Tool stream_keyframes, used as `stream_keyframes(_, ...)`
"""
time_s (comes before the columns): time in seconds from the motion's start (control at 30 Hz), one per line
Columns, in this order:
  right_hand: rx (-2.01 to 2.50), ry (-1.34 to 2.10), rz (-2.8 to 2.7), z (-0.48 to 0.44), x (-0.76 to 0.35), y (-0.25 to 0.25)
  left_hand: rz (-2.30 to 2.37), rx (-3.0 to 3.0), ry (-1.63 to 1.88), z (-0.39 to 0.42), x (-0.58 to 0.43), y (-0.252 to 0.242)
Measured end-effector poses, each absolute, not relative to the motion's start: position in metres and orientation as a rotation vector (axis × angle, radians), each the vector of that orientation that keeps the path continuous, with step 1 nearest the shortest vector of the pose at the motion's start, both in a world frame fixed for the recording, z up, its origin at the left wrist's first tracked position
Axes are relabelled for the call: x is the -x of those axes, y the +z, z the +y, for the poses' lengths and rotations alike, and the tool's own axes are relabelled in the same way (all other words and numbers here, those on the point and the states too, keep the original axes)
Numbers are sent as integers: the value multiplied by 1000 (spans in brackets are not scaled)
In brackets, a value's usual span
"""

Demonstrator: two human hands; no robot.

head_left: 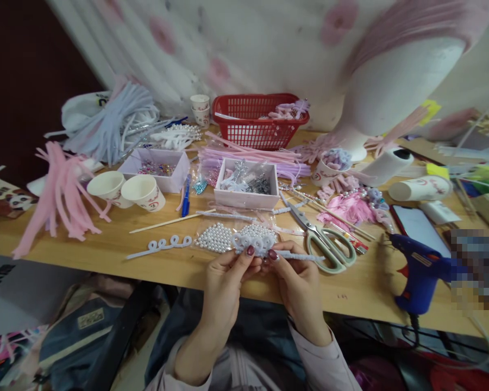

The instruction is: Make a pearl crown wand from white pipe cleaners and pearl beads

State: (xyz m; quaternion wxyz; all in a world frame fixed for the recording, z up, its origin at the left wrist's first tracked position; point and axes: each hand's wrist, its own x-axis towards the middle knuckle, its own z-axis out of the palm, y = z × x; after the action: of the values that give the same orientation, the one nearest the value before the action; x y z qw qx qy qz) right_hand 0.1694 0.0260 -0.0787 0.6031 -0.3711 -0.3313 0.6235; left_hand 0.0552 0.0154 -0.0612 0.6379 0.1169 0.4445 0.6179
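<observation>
Close to the table's front edge, my left hand [228, 282] and my right hand [299, 285] pinch a pale lavender pipe cleaner [255, 241] bent into a row of loops. Its straight end sticks out to the right past my right fingers. Both thumbs press at the bottom of the loops, with the fingertips beneath partly hidden. Directly behind lies a clear bag of white pearl beads [214, 238]. Left of my hands rests another looped pipe cleaner [169, 244] with a straight tail. Green-handled scissors [330, 247] lie just right of my right hand, blades pointing away.
A blue glue gun [418, 271] stands at the right beside a phone [421, 228]. White boxes of beads [246, 201] [175, 182], paper cups [144, 194] and a red basket [256, 130] sit farther back. A white mannequin head [395, 87] rises at the back right. Pink strips [63, 195] lie left.
</observation>
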Motion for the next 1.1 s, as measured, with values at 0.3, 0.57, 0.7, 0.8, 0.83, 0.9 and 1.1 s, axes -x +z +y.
stream_keyframes(0.3, 893, 1455, -726, 26, -169, -76, 1029, -290, 1379, 19, -53, -59)
stream_keyframes(0.57, 901, 1442, -770, 25, -169, -77, 1092, -296, 1387, 18, -51, -60)
stream_keyframes(0.7, 897, 1452, -760, 26, -168, -76, 1089, -305, 1402, 17, -52, -61)
stream_keyframes(0.8, 901, 1486, -704, 26, -169, -75, 1080, -359, 1372, 16, -49, -60)
stream_keyframes(0.83, 904, 1501, -684, 26, -169, -74, 1079, -388, 1359, 16, -47, -60)
stream_keyframes(0.9, 903, 1525, -655, 26, -170, -73, 1087, -436, 1347, 17, -43, -58)
stream_keyframes(1.1, 909, 1501, -659, 27, -169, -71, 1146, -447, 1419, 19, -35, -57)
